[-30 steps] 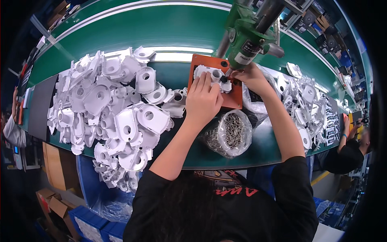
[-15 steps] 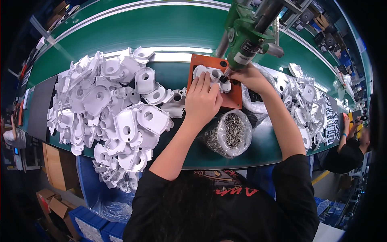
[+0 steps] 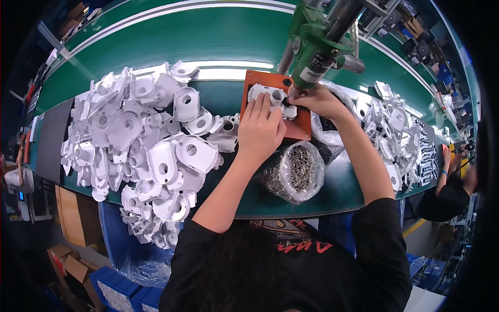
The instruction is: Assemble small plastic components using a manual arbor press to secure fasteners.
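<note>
A white plastic housing (image 3: 277,96) with a round tube lies on an orange plate (image 3: 252,78) below the head of a green press-like machine (image 3: 314,61). My left hand (image 3: 258,127) lies on the housing's near left part, fingers stretched out and slightly apart. At the housing's right side, just under the machine head, my right hand (image 3: 318,100) has its fingertips pinched together. What they hold is hidden. A small black piece (image 3: 286,102) shows beside those fingertips, next to the tube.
A large heap of white housings (image 3: 125,127) covers the left of the green bench. Close in front of the plate sits a clear bag (image 3: 300,174) of small metal pins or screws. More white parts (image 3: 390,136) lie to the right. Another person (image 3: 446,195) works at far right.
My right fingertips have moved slightly in toward the black piece and now cover more of it. My left hand stays on the housing, almost unmoved.
</note>
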A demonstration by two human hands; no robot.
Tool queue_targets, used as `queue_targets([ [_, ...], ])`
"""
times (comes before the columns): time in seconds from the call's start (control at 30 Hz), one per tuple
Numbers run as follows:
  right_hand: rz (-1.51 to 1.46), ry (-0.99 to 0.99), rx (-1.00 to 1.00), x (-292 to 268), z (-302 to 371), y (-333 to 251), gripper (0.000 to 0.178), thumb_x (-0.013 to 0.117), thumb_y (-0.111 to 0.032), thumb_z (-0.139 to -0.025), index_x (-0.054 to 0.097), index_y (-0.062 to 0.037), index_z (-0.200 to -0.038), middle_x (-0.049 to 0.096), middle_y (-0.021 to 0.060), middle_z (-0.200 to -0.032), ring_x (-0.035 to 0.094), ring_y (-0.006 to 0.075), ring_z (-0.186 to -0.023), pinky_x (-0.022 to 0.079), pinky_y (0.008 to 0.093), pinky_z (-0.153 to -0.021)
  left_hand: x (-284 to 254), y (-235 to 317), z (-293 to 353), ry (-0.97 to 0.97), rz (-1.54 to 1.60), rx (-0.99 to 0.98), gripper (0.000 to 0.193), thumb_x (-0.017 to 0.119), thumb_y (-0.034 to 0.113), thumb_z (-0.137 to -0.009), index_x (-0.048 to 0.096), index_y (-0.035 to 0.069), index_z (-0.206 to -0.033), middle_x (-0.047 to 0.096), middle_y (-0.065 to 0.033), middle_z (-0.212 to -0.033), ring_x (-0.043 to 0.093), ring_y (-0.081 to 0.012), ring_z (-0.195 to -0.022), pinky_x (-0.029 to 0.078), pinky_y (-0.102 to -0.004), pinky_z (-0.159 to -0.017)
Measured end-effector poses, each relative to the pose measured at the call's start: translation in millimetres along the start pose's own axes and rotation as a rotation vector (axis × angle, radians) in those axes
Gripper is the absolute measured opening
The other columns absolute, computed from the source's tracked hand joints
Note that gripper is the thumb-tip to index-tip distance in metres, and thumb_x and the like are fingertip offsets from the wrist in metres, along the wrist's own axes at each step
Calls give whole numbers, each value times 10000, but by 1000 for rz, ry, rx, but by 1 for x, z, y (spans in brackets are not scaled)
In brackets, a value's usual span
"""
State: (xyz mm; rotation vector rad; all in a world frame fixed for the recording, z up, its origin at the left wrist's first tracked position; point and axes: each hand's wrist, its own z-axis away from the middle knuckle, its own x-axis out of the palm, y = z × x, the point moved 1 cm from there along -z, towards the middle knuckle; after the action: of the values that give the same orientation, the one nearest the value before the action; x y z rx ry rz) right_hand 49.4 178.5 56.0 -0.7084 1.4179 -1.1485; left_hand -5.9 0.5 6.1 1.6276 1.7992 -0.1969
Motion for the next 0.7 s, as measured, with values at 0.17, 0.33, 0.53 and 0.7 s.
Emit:
queue_targets([
  [0.17,-19,50,-23,3,3,8,382,719,-57,-754,589,5,-1108,637,61,-950,582,123,-851,483,273,-765,-1,1,1,-8,-37,-1,143,604,123,-764,556,9,-837,600,-261,-1131,571,-384,-1097,436,-467,-961],
  [0.33,35,133,-3,-2,11,2,219,687,-59,-767,597,-13,-962,614,44,-833,581,121,-789,474,278,-705,-2,0,2,-24,-50,-1,132,596,110,-770,559,5,-840,605,-255,-1133,570,-387,-1102,436,-479,-965],
  [0.53,-379,451,-271,-124,-2,3,327,490,-213,-913,572,3,-1144,632,86,-982,588,162,-836,472,296,-734,3,4,-3,-21,-28,14,128,594,108,-773,554,2,-832,603,-262,-1131,569,-392,-1102,436,-485,-964],
  [0.7,-392,774,-317,-172,-75,-98,341,503,-391,-912,587,-85,-1035,595,39,-896,541,154,-761,469,330,-670,-9,-4,2,-38,-65,-7,139,594,115,-774,549,-2,-833,596,-272,-1133,567,-401,-1099,434,-484,-969],
])
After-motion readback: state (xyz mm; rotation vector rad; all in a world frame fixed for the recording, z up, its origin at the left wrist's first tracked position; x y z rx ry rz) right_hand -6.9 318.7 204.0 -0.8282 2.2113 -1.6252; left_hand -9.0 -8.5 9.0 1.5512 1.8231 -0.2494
